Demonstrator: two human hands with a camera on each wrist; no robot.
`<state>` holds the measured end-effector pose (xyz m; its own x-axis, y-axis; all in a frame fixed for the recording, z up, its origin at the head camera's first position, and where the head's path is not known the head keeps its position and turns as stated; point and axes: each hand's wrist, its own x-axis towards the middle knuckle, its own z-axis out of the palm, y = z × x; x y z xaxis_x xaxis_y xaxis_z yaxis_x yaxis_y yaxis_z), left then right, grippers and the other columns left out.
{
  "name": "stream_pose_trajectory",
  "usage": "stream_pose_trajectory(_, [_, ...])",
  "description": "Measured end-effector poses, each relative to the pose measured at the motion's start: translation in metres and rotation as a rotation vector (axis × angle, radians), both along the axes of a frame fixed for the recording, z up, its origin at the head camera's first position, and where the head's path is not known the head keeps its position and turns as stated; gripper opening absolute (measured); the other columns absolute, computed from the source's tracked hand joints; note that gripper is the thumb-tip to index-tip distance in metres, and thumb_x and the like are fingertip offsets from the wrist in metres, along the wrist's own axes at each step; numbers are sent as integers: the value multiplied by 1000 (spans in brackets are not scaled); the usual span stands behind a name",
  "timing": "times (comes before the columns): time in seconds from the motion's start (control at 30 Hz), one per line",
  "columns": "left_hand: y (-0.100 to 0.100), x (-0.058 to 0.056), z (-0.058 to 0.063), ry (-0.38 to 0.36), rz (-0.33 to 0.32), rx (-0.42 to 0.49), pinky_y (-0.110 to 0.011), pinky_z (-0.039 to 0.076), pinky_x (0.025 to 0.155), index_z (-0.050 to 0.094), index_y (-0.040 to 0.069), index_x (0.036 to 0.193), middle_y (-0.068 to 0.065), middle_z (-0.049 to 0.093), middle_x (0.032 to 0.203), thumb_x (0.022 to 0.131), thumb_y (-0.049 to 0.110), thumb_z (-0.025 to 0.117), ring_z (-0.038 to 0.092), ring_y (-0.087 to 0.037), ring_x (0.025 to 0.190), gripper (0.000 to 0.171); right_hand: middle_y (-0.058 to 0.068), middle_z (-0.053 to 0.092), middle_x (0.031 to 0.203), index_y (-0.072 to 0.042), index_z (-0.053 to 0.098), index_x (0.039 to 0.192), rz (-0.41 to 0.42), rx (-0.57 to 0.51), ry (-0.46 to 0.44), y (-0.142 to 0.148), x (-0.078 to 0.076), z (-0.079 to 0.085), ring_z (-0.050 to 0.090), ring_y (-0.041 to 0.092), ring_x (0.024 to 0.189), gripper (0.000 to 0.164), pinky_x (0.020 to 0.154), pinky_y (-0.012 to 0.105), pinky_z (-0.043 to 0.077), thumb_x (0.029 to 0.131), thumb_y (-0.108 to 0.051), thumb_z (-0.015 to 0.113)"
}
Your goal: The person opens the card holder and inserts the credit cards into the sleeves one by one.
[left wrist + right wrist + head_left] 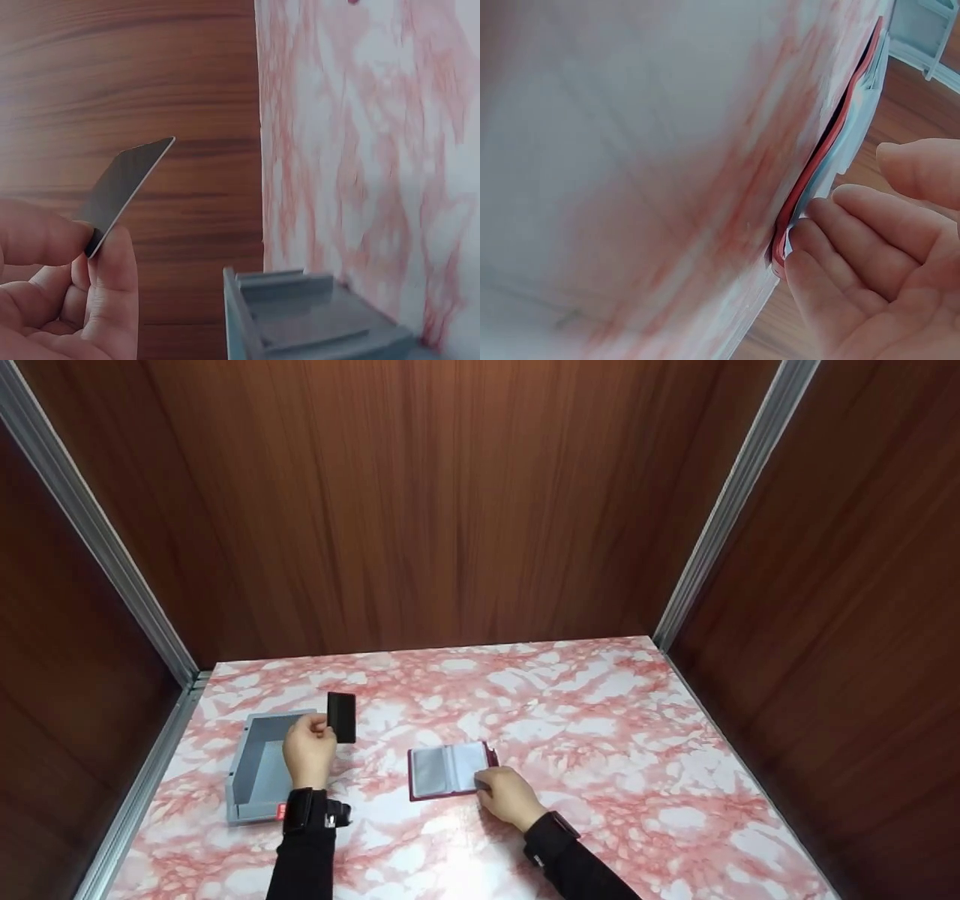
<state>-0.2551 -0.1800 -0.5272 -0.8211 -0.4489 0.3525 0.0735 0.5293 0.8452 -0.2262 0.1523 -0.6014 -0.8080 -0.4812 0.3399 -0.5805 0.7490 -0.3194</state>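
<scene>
In the head view my left hand [310,750] pinches a thin black card [342,718] by its left edge, raised beside the grey bin. The left wrist view shows that card [124,187] tilted between thumb and fingers. A card holder with a dark red cover [430,771] lies spread on the table, its clear sleeves facing up. My right hand [511,796] rests at its lower right corner. In the right wrist view the fingertips [802,240] touch the red cover's edge [817,157], and the thumb stands apart from it.
The grey bin [238,769], with a red label [281,811] on its front, stands on the left of the table [600,720], partly behind my left hand. The table has a red and white marbled top. Brown wood panels [450,510] and metal posts [742,495] enclose it.
</scene>
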Motion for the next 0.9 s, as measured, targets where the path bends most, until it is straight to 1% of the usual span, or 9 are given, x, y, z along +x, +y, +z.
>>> stream_pose_trajectory(0.2, [19, 1, -5, -36, -46, 76, -38, 49, 74, 67, -9, 106, -20, 66, 92, 85, -5, 59, 63, -33, 85, 22, 15, 71, 102, 3, 71, 108, -18, -20, -18, -1, -1, 2, 66, 32, 97, 24, 88, 41, 52, 85, -4, 69])
stream_pose_trajectory(0.37, [35, 0, -9, -48, -61, 89, -35, 48, 71, 69, -7, 102, -16, 66, 87, 82, -3, 62, 62, -29, 81, 21, 17, 70, 107, 4, 69, 115, -36, -68, -36, -2, -2, 5, 66, 32, 102, 28, 91, 43, 50, 89, -6, 67])
stream_pose_trajectory(0.47, [46, 1, -13, -48, -90, 97, -34, 49, 71, 69, -7, 100, -15, 66, 84, 82, -4, 63, 62, -29, 79, 19, 19, 69, 110, 6, 67, 118, -37, -123, -54, -4, -3, 7, 64, 34, 104, 30, 92, 44, 50, 92, -7, 66])
stream_pose_trajectory(0.53, [54, 2, -17, -53, -112, 114, -34, 49, 71, 69, -7, 99, -14, 65, 84, 82, -4, 64, 62, -28, 79, 18, 19, 68, 110, 7, 65, 120, -44, -173, -75, -5, -4, 9, 64, 34, 104, 31, 91, 44, 50, 92, -7, 65])
stream_pose_trajectory(0.67, [69, 4, -26, -67, -143, 162, -32, 49, 69, 70, -6, 99, -11, 65, 83, 81, -4, 66, 60, -22, 76, 18, 17, 69, 107, 7, 64, 119, -65, -257, -106, -8, -8, 12, 66, 31, 99, 31, 87, 41, 52, 91, -6, 65])
stream_pose_trajectory(0.77, [80, 7, -32, -90, -158, 206, -30, 49, 68, 70, -6, 99, -11, 65, 82, 81, -4, 66, 59, -20, 75, 18, 16, 70, 106, 6, 64, 119, -77, -288, -120, -10, -11, 13, 67, 29, 97, 29, 86, 40, 52, 92, -6, 65])
stream_pose_trajectory(0.9, [93, 9, -37, -109, -165, 259, -29, 49, 68, 70, -6, 99, -11, 65, 83, 82, -5, 66, 59, -21, 77, 18, 16, 68, 105, 6, 63, 119, -84, -321, -135, -12, -12, 13, 67, 30, 96, 29, 84, 40, 53, 93, -6, 64])
